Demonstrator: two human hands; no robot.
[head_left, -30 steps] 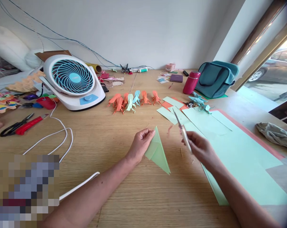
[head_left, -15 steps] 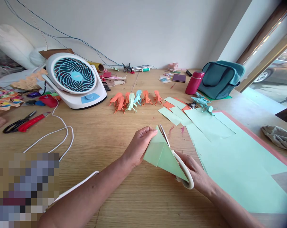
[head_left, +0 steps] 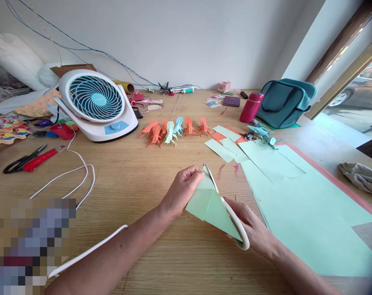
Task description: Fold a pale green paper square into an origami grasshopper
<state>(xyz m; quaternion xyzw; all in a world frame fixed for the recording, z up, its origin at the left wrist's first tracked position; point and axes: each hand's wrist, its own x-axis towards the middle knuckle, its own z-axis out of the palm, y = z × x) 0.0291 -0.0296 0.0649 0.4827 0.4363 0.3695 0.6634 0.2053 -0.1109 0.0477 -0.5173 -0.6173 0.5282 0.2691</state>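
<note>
Green folded paper (head_left: 211,205) pinched, scissors (head_left: 231,217) along edge.

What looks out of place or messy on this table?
Little stands out. Small paper scraps lie loose on the wood beyond the folded green paper, and a crumpled cloth sits at the table's right edge. Nothing spilled or visibly damaged.

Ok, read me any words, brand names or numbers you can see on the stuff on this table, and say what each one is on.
None can be read.
Fan: no legible label on its hub or base.
Small cards near the purple booklet: print too small and blurred.
Scissors and folded green paper in the hands: no markings visible.
</note>
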